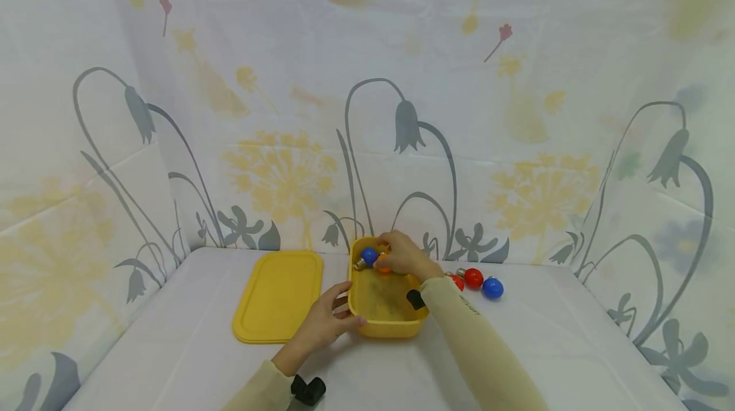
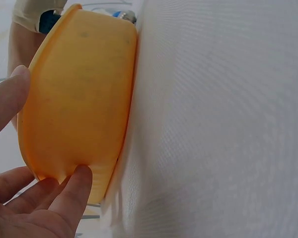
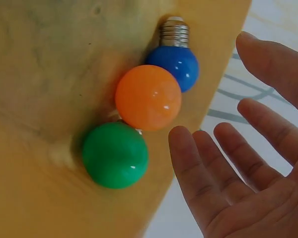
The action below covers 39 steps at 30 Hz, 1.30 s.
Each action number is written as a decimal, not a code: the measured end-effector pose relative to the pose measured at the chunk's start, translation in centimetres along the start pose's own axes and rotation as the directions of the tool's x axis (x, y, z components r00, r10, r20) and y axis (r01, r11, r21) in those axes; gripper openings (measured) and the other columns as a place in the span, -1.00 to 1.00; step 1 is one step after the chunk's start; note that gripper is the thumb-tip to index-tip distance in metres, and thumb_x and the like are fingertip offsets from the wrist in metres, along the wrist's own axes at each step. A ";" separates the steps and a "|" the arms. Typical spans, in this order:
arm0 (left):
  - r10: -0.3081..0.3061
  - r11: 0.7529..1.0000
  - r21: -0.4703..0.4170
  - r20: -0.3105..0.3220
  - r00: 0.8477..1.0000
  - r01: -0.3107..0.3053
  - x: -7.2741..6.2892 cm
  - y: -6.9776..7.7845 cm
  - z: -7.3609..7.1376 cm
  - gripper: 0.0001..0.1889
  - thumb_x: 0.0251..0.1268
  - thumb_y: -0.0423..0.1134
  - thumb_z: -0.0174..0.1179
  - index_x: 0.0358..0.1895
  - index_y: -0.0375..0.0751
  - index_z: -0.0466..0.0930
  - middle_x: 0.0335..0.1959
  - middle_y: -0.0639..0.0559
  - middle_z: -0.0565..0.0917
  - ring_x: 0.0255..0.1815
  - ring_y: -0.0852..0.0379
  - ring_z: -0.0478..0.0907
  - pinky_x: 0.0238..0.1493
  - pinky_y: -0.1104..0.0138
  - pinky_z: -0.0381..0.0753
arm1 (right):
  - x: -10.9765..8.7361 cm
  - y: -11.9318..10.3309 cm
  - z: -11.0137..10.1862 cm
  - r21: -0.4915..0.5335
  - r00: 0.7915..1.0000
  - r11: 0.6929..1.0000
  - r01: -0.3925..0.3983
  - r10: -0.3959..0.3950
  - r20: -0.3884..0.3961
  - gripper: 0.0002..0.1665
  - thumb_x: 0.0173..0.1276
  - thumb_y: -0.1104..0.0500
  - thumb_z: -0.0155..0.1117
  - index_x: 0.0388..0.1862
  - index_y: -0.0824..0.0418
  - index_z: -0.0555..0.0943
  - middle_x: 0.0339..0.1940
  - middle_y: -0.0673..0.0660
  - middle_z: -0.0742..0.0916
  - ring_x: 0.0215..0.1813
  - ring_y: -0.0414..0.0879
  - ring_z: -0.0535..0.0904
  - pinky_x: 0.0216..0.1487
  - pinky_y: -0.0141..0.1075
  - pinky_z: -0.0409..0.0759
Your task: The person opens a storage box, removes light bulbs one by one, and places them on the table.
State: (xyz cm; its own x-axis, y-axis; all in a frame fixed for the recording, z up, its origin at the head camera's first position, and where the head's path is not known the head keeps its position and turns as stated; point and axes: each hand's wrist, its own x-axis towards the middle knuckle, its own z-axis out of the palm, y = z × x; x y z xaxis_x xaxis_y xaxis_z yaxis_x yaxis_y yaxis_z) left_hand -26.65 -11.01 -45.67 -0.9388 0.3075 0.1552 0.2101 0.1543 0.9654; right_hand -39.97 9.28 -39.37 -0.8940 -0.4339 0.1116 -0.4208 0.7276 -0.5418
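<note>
A: Setting first. Backdrop (image 1: 367, 111): thin white cloth printed with grey bellflowers and pale yellow dandelion heads, hung on three sides, faint creases. Table (image 1: 545, 347): white cloth cover, fine weave showing close up in the left wrist view.

B: Biggest objects on it?

A: Yellow box (image 1: 386, 325), rectangular with rounded corners, smooth plastic, scuffed and stained inside. Its flat lid (image 1: 279, 295), same yellow with a raised border, lies just to the left of it, off the box.

B: Hands?

A: Left hand (image 1: 324, 325) grips the box's near left corner: thumb over the rim, fingers curled against the outer wall (the left wrist view confirms fingertips touching the plastic). Right hand (image 1: 402, 253) hovers over the box's far end, fingers (image 3: 188, 163) spread apart and relaxed, holding nothing. Pale sleeves on both arms.

B: And the bulbs?

A: Three round glossy bulbs sit inside the box at its far end, touching in a row: green bulb (image 3: 115, 155), orange bulb (image 3: 148, 97), blue bulb (image 3: 176, 64) with a ribbed metal screw base. Outside, on the table right of the box: red bulb (image 1: 473, 278) and second blue bulb (image 1: 492, 288) just beside each other, with one more red one partly hidden behind the right wrist
</note>
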 end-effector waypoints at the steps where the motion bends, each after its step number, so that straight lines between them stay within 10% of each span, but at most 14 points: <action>1: 0.002 1.000 0.001 -0.001 1.000 -0.002 0.0 0.0 0.0 -0.12 0.14 -0.25 0.38 0.44 -0.42 0.04 0.40 -0.42 0.17 0.30 -0.31 0.33 0.13 0.14 0.55 | 0.1 0.1 0.1 0.002 1.000 1.000 -0.001 0.001 -0.001 -0.42 0.09 0.13 0.50 0.11 0.23 0.59 0.07 0.22 0.60 0.09 0.12 0.51 0.17 0.00 0.50; 39: 0.020 1.000 -0.005 -0.012 1.000 -0.020 0.1 -0.4 0.1 -0.14 0.16 -0.27 0.37 0.44 -0.40 0.05 0.39 -0.42 0.19 0.30 -0.30 0.34 0.14 0.13 0.54 | 0.1 0.9 2.5 -0.193 0.963 0.948 0.254 -0.230 0.138 -0.63 -0.08 0.32 0.45 -0.19 0.22 0.72 -0.25 0.06 0.57 -0.22 -0.09 0.39 -0.20 -0.28 0.43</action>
State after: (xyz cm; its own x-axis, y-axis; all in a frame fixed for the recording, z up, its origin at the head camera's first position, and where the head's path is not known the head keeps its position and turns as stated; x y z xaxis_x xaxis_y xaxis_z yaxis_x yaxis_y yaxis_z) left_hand -26.85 -10.95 -46.08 -0.9376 0.2992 0.1770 0.2276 0.1435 0.9631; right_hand -40.08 8.54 -41.94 -0.7432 -0.6587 0.1175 -0.6556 0.6819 -0.3245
